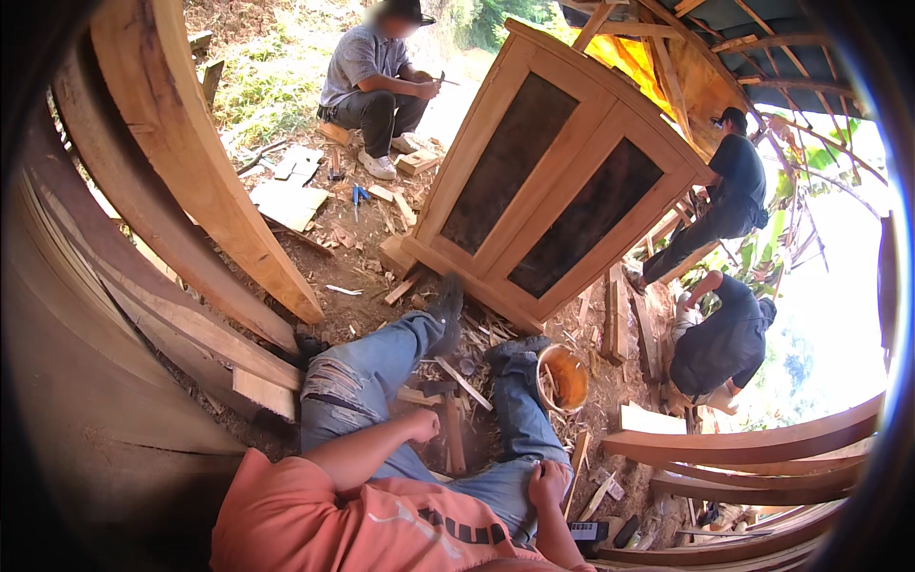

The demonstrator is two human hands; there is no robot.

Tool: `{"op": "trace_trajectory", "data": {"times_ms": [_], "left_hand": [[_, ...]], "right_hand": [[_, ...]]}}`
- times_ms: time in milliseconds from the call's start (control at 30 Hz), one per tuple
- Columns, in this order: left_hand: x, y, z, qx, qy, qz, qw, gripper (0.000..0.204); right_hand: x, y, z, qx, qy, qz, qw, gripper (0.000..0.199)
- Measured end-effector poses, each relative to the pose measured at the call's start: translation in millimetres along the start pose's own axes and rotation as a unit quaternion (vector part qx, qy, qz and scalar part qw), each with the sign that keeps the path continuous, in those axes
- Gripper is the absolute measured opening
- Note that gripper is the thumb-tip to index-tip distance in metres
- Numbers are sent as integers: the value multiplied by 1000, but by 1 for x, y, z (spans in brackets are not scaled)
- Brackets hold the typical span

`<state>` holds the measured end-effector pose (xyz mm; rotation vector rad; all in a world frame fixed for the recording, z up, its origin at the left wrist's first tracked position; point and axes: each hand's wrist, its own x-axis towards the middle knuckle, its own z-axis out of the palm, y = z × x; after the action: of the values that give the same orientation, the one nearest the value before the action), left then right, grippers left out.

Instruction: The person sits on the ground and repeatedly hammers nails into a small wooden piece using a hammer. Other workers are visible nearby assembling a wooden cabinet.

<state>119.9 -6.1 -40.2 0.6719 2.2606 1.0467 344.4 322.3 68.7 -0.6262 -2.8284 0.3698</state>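
I sit with bent knees in torn blue jeans (367,367). My left hand (419,426) hovers by the inside of my left leg, its fingers curled into a loose fist with nothing showing in it. Beside it, a hammer (456,439) with a wooden handle lies on the ground between my legs. My right hand (548,484) rests on my right thigh, fingers closed; whatever they may hold is hidden. In front of my feet stands a wooden cabinet (534,200) with two dark panels. A round bucket (570,379) with an orange inside is by my right knee.
Long boards (191,153) lean along the left; curved planks (753,440) lie at the right. One person (367,95) sits beyond the cabinet. Another (732,191) stands beside it, and a third (720,343) bends low. A blue-handled tool (358,196) and wood scraps litter the dirt.
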Motion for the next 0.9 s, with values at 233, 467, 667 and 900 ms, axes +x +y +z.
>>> {"op": "trace_trajectory", "data": {"times_ms": [233, 467, 667, 900], "left_hand": [[-32, 47, -18, 123, -48, -20, 991, 28], [-45, 22, -24, 67, -15, -3, 998, 19], [-75, 73, -21, 91, 56, 18, 994, 18], [-88, 91, -27, 84, -11, 16, 996, 18]], "right_hand": [[-17, 9, 4, -8, 45, -40, 998, 22], [-16, -1, -5, 6, 33, -71, 997, 20], [-26, -2, -6, 18, 28, -60, 998, 22], [-21, -4, -7, 26, 22, -43, 999, 22]]}}
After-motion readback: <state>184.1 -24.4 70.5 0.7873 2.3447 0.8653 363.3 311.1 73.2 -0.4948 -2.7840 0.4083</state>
